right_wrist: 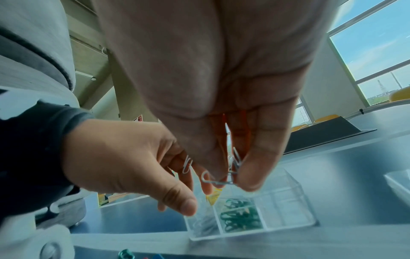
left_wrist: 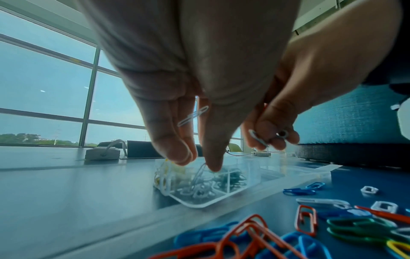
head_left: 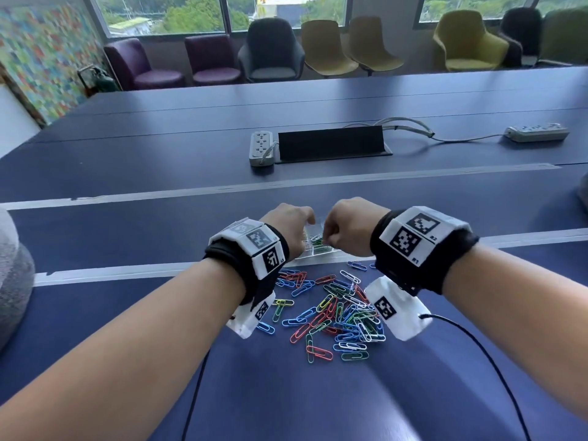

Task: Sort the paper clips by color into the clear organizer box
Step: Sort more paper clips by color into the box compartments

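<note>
The clear organizer box (head_left: 324,253) lies just past a loose pile of coloured paper clips (head_left: 337,313). Both hands hover over it. My left hand (head_left: 294,229) points its fingers down into the box (left_wrist: 252,173) and holds a white clip (left_wrist: 193,115) between them; a second white clip (left_wrist: 198,175) hangs at the thumb tip. My right hand (right_wrist: 230,180) pinches a white clip (right_wrist: 219,181) over the box (right_wrist: 288,206), with orange-red clips (right_wrist: 224,133) tucked in the palm. White clips (right_wrist: 203,226), green clips (right_wrist: 240,217) and yellow clips (right_wrist: 213,198) fill separate compartments.
Two white power strips (head_left: 261,147) (head_left: 536,132) and a black cable hatch (head_left: 331,143) lie farther back on the blue table (head_left: 159,160). Grey tape strips (head_left: 127,272) cross the tabletop. Chairs (head_left: 270,49) line the window wall. Wrist cables (head_left: 477,345) trail toward me.
</note>
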`<action>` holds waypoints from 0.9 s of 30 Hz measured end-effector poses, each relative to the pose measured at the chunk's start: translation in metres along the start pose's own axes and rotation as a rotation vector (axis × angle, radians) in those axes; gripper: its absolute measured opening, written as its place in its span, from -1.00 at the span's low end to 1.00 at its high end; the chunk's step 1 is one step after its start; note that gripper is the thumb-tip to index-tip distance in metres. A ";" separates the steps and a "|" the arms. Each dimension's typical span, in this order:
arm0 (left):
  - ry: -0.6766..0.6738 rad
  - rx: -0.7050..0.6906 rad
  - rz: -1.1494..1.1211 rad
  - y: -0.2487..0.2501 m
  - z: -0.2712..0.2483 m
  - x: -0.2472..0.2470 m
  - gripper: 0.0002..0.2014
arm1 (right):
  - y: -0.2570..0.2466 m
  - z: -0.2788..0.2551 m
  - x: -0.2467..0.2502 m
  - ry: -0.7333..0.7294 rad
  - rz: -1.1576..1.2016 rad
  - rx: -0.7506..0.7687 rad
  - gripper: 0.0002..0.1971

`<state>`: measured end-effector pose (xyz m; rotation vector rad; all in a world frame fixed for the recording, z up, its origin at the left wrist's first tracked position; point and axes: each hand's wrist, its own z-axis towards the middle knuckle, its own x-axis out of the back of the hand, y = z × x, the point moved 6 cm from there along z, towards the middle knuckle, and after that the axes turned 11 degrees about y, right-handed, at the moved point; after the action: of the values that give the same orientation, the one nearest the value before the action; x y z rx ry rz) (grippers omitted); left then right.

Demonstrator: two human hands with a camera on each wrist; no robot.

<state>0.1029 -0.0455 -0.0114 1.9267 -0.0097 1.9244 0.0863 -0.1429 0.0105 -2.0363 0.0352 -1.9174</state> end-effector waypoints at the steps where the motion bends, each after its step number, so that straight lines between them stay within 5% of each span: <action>1: 0.008 0.015 -0.012 -0.001 -0.001 0.000 -0.51 | -0.002 0.004 0.001 0.012 0.008 -0.008 -0.77; 12: 0.101 0.061 -0.149 -0.007 -0.005 0.003 -0.48 | -0.014 0.030 0.001 0.025 0.067 -0.144 -0.90; 17: 0.183 0.110 -0.258 -0.014 -0.008 0.008 -0.44 | -0.021 0.032 -0.003 0.021 0.126 -0.174 -0.86; 27: 0.133 0.176 -0.308 -0.022 -0.008 0.005 -0.39 | -0.021 0.030 -0.009 0.029 0.358 -0.197 -0.70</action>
<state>0.1016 -0.0217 -0.0132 1.7779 0.4809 1.8872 0.1099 -0.1144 0.0064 -1.9581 0.5767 -1.7715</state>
